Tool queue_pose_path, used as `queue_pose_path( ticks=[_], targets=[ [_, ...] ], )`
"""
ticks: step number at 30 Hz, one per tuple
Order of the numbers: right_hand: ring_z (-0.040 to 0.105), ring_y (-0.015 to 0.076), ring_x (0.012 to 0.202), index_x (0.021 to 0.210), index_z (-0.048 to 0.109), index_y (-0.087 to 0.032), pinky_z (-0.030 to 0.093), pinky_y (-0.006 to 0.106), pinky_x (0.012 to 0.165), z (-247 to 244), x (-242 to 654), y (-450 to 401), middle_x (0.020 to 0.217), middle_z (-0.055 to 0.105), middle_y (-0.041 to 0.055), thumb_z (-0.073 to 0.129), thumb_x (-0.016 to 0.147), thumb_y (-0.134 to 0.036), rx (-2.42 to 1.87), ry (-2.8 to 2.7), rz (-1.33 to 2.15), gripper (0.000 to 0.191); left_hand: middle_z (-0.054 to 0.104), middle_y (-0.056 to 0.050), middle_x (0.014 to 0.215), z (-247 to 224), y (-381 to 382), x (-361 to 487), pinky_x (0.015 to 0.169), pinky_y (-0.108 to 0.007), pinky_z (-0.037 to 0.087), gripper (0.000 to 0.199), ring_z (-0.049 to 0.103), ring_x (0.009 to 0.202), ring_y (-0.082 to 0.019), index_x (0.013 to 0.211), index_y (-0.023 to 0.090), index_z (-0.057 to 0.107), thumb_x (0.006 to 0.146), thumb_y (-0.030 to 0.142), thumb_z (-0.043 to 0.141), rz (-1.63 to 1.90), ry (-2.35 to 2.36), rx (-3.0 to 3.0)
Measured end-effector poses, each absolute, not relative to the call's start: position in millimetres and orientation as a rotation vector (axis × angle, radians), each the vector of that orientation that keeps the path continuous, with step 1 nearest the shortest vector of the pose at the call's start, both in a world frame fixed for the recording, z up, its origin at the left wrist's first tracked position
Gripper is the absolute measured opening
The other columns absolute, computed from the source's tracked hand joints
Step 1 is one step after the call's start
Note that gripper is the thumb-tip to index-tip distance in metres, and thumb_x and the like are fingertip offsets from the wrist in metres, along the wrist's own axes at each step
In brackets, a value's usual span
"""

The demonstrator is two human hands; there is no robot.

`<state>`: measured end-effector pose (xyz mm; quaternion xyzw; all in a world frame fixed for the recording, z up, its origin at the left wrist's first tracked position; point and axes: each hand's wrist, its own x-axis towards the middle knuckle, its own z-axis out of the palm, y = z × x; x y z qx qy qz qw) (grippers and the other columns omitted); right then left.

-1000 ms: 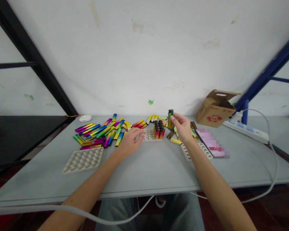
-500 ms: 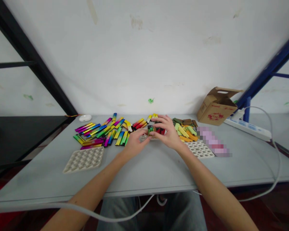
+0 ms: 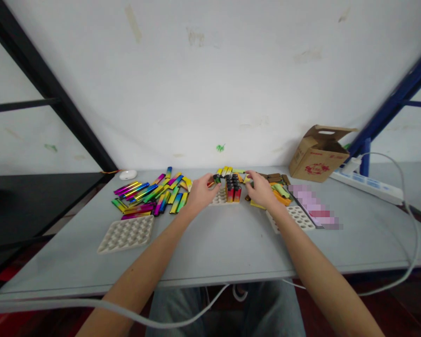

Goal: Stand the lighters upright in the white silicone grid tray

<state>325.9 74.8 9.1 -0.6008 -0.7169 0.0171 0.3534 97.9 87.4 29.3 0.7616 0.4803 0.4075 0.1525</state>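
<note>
My left hand (image 3: 202,191) is closed around a dark-topped lighter (image 3: 216,179), holding it over the left part of a pale moulded tray (image 3: 220,201). Red lighters with black tops (image 3: 233,188) stand upright in several rows at that tray's right end. To the right of them is my right hand (image 3: 260,188), thumb and forefinger pinched about a small yellowish piece that I cannot make out. Loose yellow, orange and green lighters (image 3: 281,193) lie past this hand. Left of my other hand spreads a pile of shiny rainbow-coloured lighters (image 3: 154,192).
Another moulded tray (image 3: 126,234) lies at the left, and a white holed tray (image 3: 300,217) is partly behind my right forearm. A cardboard box (image 3: 315,157), a power strip (image 3: 368,185) and a blurred pink item (image 3: 312,206) occupy the right. A white cable (image 3: 126,306) crosses the front edge.
My hands have moved apart: the right went rightward off the lighters in the tray, uncovering the red rows. My left still holds a lighter, slightly higher. The view has shifted a little.
</note>
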Motion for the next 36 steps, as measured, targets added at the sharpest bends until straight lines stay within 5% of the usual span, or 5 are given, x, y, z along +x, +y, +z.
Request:
queue_pose_path(
  ticks=[10,22,29,36],
  targets=[
    [0.062,0.0270,0.107,0.114,0.062,-0.012,0.045,0.041,0.096,18.9,317.7,70.5,0.116,0.067,0.0156,0.045,0.087,-0.021,-1.467,-1.851,0.179,0.033,0.073,-0.005,0.077,20.6,111.4,108.7,0.065,-0.030,0.049,0.008,0.068,0.073,-0.023,0.081,0.017,0.066,0.076,0.023,0.064,0.935,1.411,2.238],
    [0.064,0.0244,0.101,0.110,0.064,-0.012,0.046,0.037,0.092,21.6,323.9,73.4,0.109,0.070,0.0129,0.049,0.088,-0.022,-1.494,-1.784,0.163,0.029,0.072,-0.011,0.098,29.9,114.3,115.6,0.089,-0.035,0.049,0.017,0.066,0.097,-0.027,0.092,0.015,0.070,0.082,0.023,0.059,0.495,1.606,2.493],
    [0.064,0.0241,0.101,0.105,0.067,-0.012,0.046,0.036,0.093,17.7,327.3,76.8,0.108,0.071,0.0132,0.050,0.087,-0.021,-1.516,-1.780,0.138,0.026,0.067,-0.012,0.111,20.7,113.7,113.6,0.108,-0.052,0.034,0.018,0.051,0.124,-0.030,0.098,0.017,0.068,0.083,0.020,0.058,0.526,1.559,2.538],
    [0.062,0.0256,0.104,0.105,0.067,-0.012,0.044,0.039,0.095,13.1,331.0,78.5,0.110,0.070,0.0137,0.050,0.087,-0.019,-1.566,-1.810,0.081,0.026,0.064,-0.012,0.119,6.8,84.9,65.8,0.108,-0.045,0.039,0.029,0.054,0.120,-0.026,0.110,0.015,0.064,0.085,0.029,0.057,0.945,1.176,2.602]
  ],
)
